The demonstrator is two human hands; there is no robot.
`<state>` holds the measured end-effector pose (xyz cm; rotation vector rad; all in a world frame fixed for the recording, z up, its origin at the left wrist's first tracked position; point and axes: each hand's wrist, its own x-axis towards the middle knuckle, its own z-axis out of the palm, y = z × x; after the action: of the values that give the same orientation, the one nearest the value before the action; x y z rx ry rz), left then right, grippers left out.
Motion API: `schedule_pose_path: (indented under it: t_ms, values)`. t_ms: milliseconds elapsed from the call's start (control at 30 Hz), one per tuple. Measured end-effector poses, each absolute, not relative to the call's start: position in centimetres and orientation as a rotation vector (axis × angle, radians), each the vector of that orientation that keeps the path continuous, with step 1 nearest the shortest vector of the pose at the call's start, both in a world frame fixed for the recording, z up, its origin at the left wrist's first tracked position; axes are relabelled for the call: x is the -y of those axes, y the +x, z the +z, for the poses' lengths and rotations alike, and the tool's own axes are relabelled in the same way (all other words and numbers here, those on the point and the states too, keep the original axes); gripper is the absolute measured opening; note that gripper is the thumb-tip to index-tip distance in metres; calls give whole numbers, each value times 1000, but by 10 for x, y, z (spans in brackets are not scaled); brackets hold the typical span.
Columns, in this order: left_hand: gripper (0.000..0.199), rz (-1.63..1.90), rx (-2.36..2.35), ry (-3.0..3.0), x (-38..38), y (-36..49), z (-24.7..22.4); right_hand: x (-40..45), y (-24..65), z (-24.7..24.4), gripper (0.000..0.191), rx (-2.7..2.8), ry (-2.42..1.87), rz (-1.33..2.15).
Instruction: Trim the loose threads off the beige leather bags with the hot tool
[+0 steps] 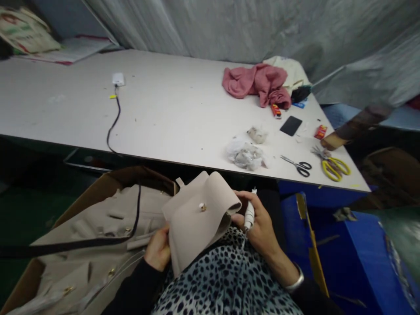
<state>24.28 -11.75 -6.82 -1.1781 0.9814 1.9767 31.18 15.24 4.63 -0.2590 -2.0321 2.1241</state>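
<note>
A beige leather-like bag with a curved flap and a small metal stud rests over my lap, tilted. My left hand is closed on its left edge, the fingertips partly hidden by the bag. Between the fingers of my right hand is a thin tool with a white wrapped handle and a narrow metal tip pointing down. The thumb and forefinger of this hand also reach the folded right side of the bag.
At left stands a cardboard box of similar beige pieces, crossed by a black strap. The white table bears scissors, yellow-handled snips, plastic bags and a pink cloth. Blue bins stand at right.
</note>
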Motion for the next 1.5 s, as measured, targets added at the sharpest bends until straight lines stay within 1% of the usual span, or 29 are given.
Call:
schedule_pose_path:
  t_ms: [133,233,333,400,500,600,733,833,900,1000,1100,1167,1200,1300,1333,1367,1400,1467,1500]
  values:
    - [32,2032,-1051,-1261,113,237,-53,-147,310,43,46,2104,-407,1940]
    - [33,2141,-1057,-1283,111,237,-52,-143,306,46,43,2061,-485,1892]
    - [35,2303,-977,-1265,116,241,-63,-140,301,52,51,2008,-546,1787]
    - [32,2389,-880,-1219,123,243,-74,-139,298,56,55,2019,-569,1673]
    - [27,2463,-683,-1100,135,244,-89,-138,296,60,48,2020,-590,1607]
    - [30,2473,-602,-981,143,243,-98,-135,297,60,41,1969,-610,1656]
    - [34,2463,-683,-927,141,242,-99,-131,300,58,42,1884,-575,1672]
    - [38,2454,-763,-1008,131,240,-91,-127,301,58,33,1828,-531,1622]
    - [39,2407,-800,-1076,120,239,-82,-125,300,59,25,1805,-521,1611]
    - [39,2217,-864,-1123,102,238,-70,-124,297,59,22,1780,-509,1662]
    - [29,2032,-1062,-1074,94,240,-60,-127,294,58,20,1763,-494,1731]
    - [18,1890,-1366,-895,98,242,-54,-130,293,55,18,1757,-490,1746]
    - [18,1761,-1576,-744,103,243,-50,-132,293,54,18,1761,-491,1747]
    - [35,1228,-2221,-184,120,243,-29,-136,291,50,16,1788,-492,1752]
    - [37,1104,-2393,-20,123,243,-20,-136,290,49,16,1800,-489,1751]
    - [34,1059,-2541,117,124,243,-9,-136,289,48,15,1809,-480,1746]
    - [29,1095,-2665,235,121,243,4,-136,287,49,14,1815,-464,1735]
    - [16,1334,-2808,503,106,242,30,-134,284,50,13,1830,-411,1686]
    - [20,1491,-2835,668,95,240,44,-132,282,52,12,1845,-371,1651]
